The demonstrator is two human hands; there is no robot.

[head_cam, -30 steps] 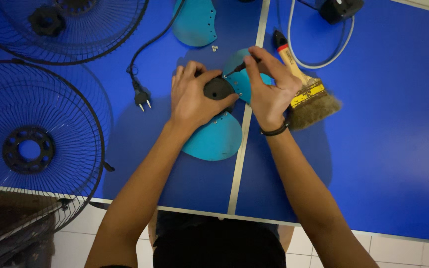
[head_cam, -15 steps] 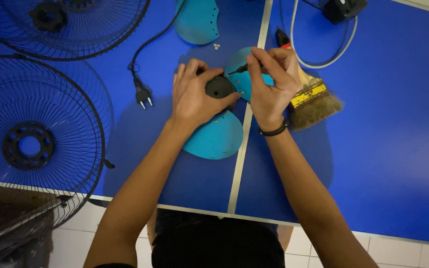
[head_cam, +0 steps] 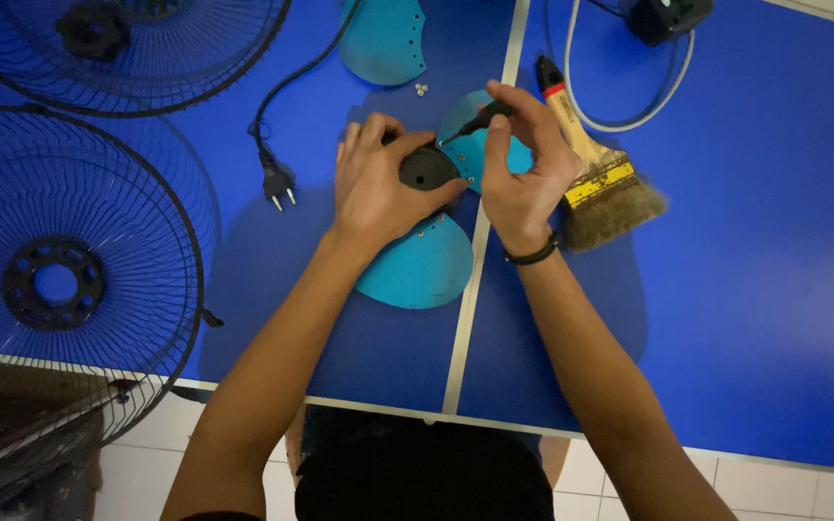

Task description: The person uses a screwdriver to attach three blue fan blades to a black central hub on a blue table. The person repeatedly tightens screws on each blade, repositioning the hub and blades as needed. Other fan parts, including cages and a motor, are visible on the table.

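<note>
Currently fastening a teal blade (head_cam: 417, 265) to the black hub (head_cam: 427, 170) at tabletop (head_cam: 755, 289) centre. Left hand (head_cam: 378, 183) clamps the hub; right hand (head_cam: 523, 164) pinches a screwdriver (head_cam: 475, 123), tip at the blade's holes. Next, I judge, needs steady alignment. Blades look thin, curved.

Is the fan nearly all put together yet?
Not yet. The left hand steadies the black hub with two teal blades on it, while the right hand works a small screwdriver. A third blade, loose screws and both wire grilles lie apart.
</note>
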